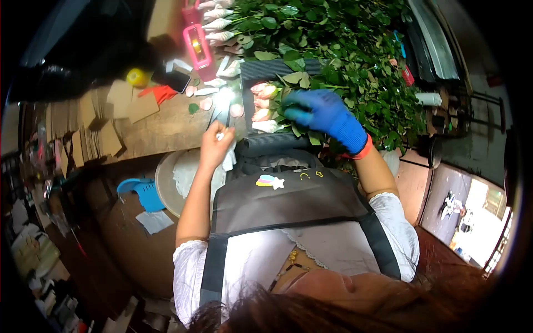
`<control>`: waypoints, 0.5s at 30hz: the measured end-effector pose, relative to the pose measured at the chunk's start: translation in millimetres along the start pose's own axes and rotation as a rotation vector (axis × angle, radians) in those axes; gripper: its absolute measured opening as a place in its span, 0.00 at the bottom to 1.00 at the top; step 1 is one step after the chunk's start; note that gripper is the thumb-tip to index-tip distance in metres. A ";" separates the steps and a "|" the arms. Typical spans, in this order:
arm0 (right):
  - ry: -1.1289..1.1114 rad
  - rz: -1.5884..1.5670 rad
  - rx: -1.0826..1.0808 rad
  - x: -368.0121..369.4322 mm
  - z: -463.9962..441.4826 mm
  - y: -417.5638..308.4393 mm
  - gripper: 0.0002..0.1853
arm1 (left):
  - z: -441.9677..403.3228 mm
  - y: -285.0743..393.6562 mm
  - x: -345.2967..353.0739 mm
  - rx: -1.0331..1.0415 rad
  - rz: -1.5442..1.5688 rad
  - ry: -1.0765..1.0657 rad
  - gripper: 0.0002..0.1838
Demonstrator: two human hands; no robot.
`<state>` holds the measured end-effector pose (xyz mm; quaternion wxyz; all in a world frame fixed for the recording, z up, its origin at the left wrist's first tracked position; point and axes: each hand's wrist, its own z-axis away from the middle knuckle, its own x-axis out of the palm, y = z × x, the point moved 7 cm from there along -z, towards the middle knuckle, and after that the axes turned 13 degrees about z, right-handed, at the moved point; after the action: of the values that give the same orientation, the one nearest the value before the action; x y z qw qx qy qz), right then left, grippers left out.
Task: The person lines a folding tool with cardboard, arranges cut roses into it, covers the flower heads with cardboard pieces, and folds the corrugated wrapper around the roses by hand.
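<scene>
Several pink roses [262, 102] lie side by side on a dark ridged sheet [264, 71], heads to the left, with a white-sleeved bud [267, 126] nearest the body. My right hand [325, 114], in a blue glove, is over the stems and leaves just right of these heads. Its fingers are bunched together, and what they grip is hidden. Bare and closed, my left hand [216, 143] is at the table's front edge, left of the roses. A small white piece shows between its fingers; I cannot make out what it is.
Leafy stems [361, 61] spread over the right side. White-sleeved buds [217, 25] lie at the top, beside a pink holder [197, 47]. Cardboard pieces [100, 130], yellow tape [136, 77] and a phone [173, 79] are on the left. A round bin [166, 183] stands below the table edge.
</scene>
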<state>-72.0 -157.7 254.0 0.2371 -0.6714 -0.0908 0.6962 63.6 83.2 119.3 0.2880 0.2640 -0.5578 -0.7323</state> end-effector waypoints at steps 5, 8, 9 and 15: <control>-0.533 0.366 -0.092 65.1 -11.7 3.5 0.21 | -17.5 22.0 52.0 -0.115 -0.113 -0.214 0.23; -0.562 0.386 -0.118 72.7 -17.1 7.3 0.21 | -21.4 13.6 65.2 -0.185 -0.084 -0.314 0.20; -0.575 0.440 -0.123 73.3 -18.2 4.3 0.21 | -21.7 3.7 62.4 -0.145 -0.038 -0.251 0.20; -0.529 0.669 -0.217 100.2 -25.0 -3.8 0.12 | -1.5 3.2 66.3 -0.061 0.266 0.050 0.15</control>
<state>-45.4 -114.0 164.3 -0.1044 -0.4835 0.0015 0.8691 19.0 34.1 117.8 0.4040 0.1969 -0.5581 -0.6975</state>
